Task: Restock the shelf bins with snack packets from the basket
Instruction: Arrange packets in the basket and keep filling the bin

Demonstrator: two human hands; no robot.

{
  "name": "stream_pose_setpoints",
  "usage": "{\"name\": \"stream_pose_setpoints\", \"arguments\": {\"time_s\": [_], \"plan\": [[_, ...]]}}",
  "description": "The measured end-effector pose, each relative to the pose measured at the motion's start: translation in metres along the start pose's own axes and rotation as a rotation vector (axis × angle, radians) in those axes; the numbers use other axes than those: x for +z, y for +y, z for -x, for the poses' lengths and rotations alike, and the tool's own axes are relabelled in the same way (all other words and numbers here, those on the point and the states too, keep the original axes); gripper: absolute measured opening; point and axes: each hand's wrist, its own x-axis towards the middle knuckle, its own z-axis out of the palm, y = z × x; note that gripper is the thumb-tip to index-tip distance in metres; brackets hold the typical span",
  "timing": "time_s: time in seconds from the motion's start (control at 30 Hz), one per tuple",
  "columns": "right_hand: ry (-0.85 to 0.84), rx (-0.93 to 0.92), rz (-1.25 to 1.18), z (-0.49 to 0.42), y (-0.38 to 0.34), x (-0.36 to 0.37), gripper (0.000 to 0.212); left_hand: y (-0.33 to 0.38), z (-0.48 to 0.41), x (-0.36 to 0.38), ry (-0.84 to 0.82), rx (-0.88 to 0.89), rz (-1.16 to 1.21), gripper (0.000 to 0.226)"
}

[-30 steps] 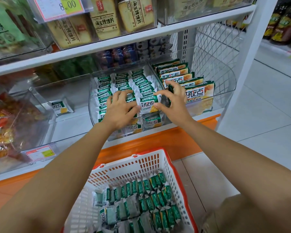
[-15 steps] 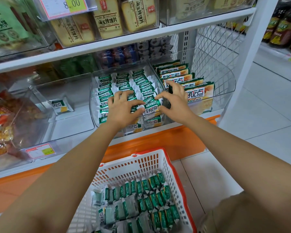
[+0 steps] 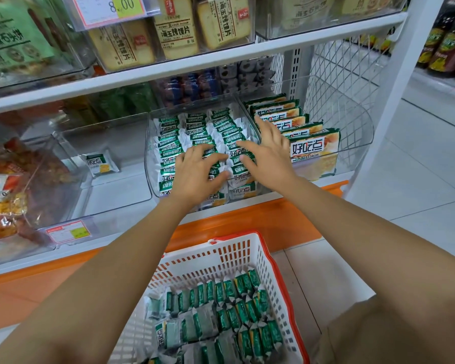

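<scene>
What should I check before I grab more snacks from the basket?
1. Is the right hand free? ok, fingers spread, holding nothing.
2. Is the left hand free? ok, it only rests on the green packets.
3. Stock in the basket: ok, many spare packets inside.
4. Room in the middle bin: not ok, the rows look full.
5. Room in the left bin: ok, only one lone packet.
6. Rows under the hands neat: cannot tell, hidden.

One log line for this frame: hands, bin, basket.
left hand: rests on green packets | right hand: open, spread over same middle bin | basket: part full
</scene>
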Motion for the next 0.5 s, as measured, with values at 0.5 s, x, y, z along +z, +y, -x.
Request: {"name": "stream_pose_setpoints", "arguments": {"time_s": [0.5], "plan": [[-0.047,0.186,0.164,-0.032,-0.006,-0.010,0.014,0.015,-0.023,-0.005,0.013,-0.093,0.018,0.019]]}}
